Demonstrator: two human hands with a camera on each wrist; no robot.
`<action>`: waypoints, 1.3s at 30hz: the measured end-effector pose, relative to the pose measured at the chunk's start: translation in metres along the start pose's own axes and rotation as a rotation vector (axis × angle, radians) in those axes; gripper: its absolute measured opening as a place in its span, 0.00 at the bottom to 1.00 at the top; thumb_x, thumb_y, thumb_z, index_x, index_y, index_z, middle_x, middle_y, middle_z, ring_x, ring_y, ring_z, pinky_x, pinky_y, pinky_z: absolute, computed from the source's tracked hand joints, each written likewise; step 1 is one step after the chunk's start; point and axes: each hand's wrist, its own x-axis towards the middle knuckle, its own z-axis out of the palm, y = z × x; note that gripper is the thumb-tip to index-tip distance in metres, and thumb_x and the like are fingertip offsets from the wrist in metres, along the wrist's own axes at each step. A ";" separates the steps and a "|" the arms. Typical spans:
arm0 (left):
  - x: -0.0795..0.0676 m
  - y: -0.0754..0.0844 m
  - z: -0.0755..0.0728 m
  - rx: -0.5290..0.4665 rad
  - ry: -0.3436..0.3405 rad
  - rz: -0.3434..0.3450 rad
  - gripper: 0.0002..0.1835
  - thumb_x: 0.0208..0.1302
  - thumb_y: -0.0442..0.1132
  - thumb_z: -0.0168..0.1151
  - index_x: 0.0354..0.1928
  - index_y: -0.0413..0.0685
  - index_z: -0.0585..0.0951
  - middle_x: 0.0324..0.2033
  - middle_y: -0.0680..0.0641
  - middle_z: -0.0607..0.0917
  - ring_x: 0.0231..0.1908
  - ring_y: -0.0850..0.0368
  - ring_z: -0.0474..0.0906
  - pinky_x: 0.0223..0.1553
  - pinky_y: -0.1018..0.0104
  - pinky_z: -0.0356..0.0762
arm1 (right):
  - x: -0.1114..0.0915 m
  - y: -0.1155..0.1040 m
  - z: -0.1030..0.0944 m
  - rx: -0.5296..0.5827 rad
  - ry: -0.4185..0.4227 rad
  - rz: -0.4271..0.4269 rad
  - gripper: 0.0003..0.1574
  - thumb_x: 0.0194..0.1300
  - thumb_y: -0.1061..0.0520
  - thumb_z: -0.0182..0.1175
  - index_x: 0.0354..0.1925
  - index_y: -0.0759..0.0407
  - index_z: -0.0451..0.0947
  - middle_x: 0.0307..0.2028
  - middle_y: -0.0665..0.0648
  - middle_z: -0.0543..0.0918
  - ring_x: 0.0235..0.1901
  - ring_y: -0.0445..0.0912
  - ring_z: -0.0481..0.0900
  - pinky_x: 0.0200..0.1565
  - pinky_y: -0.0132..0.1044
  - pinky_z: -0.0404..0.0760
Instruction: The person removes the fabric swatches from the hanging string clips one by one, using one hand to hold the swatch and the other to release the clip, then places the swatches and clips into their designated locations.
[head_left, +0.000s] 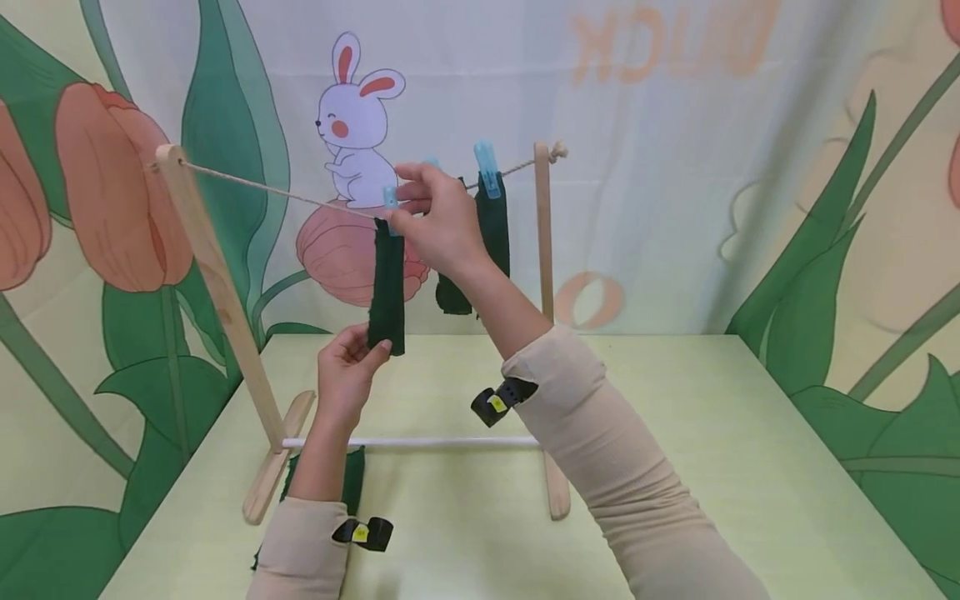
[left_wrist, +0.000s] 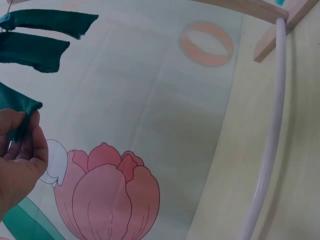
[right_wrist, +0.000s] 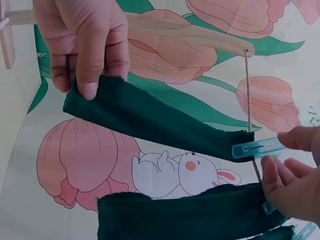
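Note:
My left hand [head_left: 348, 371] pinches the lower end of a dark green cloth strip [head_left: 387, 292] between thumb and fingers. The strip's upper end hangs at the rope [head_left: 277, 190], with a light blue clothespin [right_wrist: 257, 148] clamped over it. Thumb and index finger of my right hand [head_left: 442, 221] are at the outer end of this clothespin, one on either side. Behind my right hand, a second green strip [head_left: 453, 296] and a third strip [head_left: 493, 225] hang from the same rope. Another blue clothespin [head_left: 487, 167] holds the third strip.
A wooden stand carries the rope between its left post [head_left: 217, 292] and right post [head_left: 544, 233]. A white rod [head_left: 442, 442] joins the posts low down. More green cloth [head_left: 354, 479] lies on the table [head_left: 712, 467] under my left forearm. A printed curtain hangs behind.

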 end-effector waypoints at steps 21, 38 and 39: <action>0.002 -0.002 -0.004 -0.016 -0.052 -0.016 0.13 0.59 0.27 0.62 0.46 0.29 0.77 0.34 0.45 0.82 0.34 0.57 0.81 0.41 0.67 0.78 | -0.004 0.005 -0.003 -0.038 0.090 -0.149 0.14 0.58 0.63 0.65 0.42 0.69 0.79 0.34 0.60 0.82 0.34 0.46 0.79 0.39 0.27 0.76; -0.006 -0.006 -0.011 0.060 -0.152 -0.094 0.12 0.61 0.29 0.61 0.46 0.32 0.77 0.33 0.45 0.81 0.34 0.56 0.79 0.41 0.66 0.78 | -0.006 0.007 -0.023 0.153 0.326 -0.251 0.11 0.57 0.64 0.65 0.38 0.70 0.79 0.31 0.61 0.82 0.31 0.46 0.78 0.37 0.31 0.76; -0.007 -0.006 -0.012 0.072 -0.153 -0.102 0.12 0.61 0.29 0.61 0.46 0.32 0.77 0.33 0.45 0.81 0.34 0.56 0.79 0.41 0.67 0.78 | -0.007 0.006 -0.025 0.169 0.323 -0.236 0.11 0.57 0.64 0.65 0.39 0.70 0.79 0.32 0.61 0.82 0.31 0.46 0.78 0.38 0.32 0.76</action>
